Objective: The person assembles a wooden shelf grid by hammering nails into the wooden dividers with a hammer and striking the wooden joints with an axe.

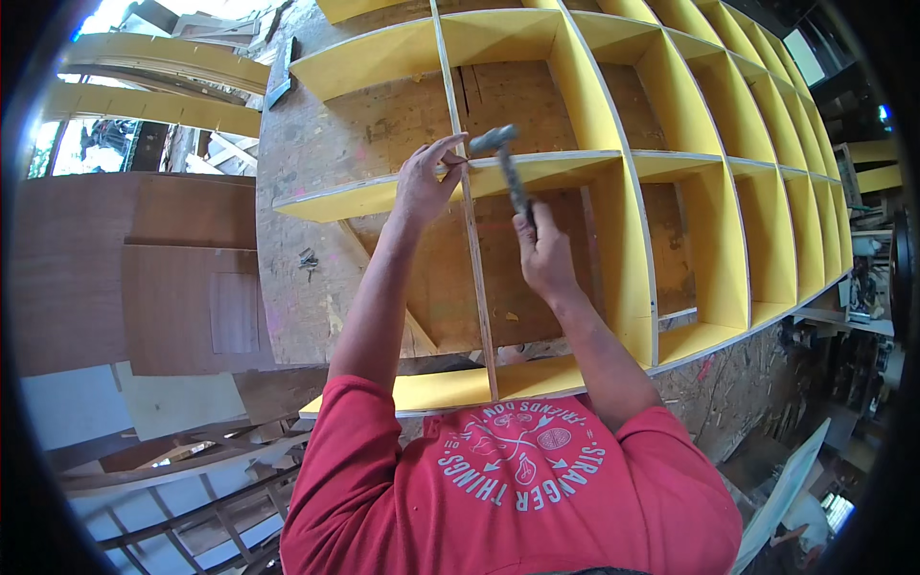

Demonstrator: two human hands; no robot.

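Observation:
A large yellow wooden grid frame (pixel 594 96) of crossed boards with pale edges lies on a worn plywood worktop (pixel 307 316). My right hand (pixel 546 254) is wrapped round the handle of a hammer (pixel 513 177); its metal head is raised just right of a crossing of two boards. At that crossing my left hand (pixel 426 182) pinches with thumb and forefinger, close against the upright strip (pixel 476 268). Whatever lies between those fingertips is too small to make out. Left of my left forearm, a small heap of metal pieces, seemingly nails (pixel 308 259), rests on the worktop.
A loose wooden stick (pixel 388 287) lies slanted inside the frame. Brown panels (pixel 192 287) spread out at the left, with curved yellow beams (pixel 163 105) beyond. A dark metal tool (pixel 281 75) sits on the worktop's far left edge. Cluttered shelves (pixel 862 278) stand at the right.

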